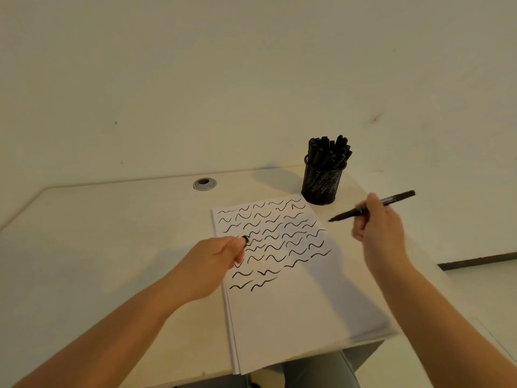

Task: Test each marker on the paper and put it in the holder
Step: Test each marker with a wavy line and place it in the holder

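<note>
Marker: a black marker (372, 206) is held in the air above the counter's right side, just right of the paper. Its long axis runs nearly level, tilted slightly. The lower end points left toward the paper; the other end points up and to the right.
Right hand: the right hand (377, 228) grips the marker's middle, fingers curled round the barrel.
Left hand: the left hand (215, 261) hovers over the paper's left edge, fingers curled, pinching a small black cap (245, 239) at the fingertips.
Paper: a stack of white paper (293, 303) lies on the counter, its near edge overhanging the front. The upper half of the top sheet is covered with rows of short black wavy strokes.
Holder: a black mesh holder (321, 183) stands upright just beyond the paper's far right corner, packed with black markers standing on end.
Counter: a pale counter (112, 233) against a plain wall, with a round metal cable grommet (204, 183) near its back edge.
</note>
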Available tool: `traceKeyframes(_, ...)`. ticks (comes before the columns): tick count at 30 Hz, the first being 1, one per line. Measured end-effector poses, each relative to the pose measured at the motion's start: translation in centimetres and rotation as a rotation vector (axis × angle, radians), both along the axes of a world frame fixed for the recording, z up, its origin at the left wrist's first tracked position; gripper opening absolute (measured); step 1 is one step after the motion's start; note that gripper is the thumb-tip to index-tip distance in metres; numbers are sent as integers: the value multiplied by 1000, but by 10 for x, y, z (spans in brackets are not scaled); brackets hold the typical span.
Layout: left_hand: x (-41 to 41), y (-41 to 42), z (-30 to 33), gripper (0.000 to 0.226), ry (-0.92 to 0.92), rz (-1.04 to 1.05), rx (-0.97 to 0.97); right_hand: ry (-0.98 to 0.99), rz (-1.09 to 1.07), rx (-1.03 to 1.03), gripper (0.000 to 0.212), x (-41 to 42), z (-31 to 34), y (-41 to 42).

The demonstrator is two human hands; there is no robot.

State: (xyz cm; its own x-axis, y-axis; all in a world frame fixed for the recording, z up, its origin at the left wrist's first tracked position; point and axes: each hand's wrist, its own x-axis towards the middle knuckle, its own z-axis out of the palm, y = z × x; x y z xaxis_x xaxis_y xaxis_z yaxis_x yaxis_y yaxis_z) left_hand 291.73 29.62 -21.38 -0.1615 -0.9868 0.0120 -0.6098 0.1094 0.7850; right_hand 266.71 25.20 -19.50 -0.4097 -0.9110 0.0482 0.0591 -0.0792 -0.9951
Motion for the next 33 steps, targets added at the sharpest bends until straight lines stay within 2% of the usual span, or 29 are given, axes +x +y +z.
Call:
traceKeyframes(2,6,-5,-7,37,-22,62,-28,136,-5,29,31,-13,-8,2)
traceKeyframes(5,-6,-10,-12,35,-34,38,-77,297,57,21,24,-4,-24,10)
traceKeyframes(11,-32,-14,-30,32,-119,-37,-184,247,445,-20,19,30,-45,27)
traceKeyframes(16,-27,-14,-39,33,-85,-21,-231,342,414,-26,24,29,-55,31)
traceKeyframes(21,-27,-15,-42,39,-61,-29,-225,468,488,-29,20,33,-56,35)
traceKeyframes(28,-27,-15,-45,32,-44,-28,-222,516,346,-32,22,29,-61,32)
traceKeyframes(31,-26,-15,-46,29,-44,-21,-207,549,202,-80,25,26,-59,34)
traceKeyframes(33,-26,-15,-46,30,-40,-18,-217,489,81,-113,21,23,-57,33)
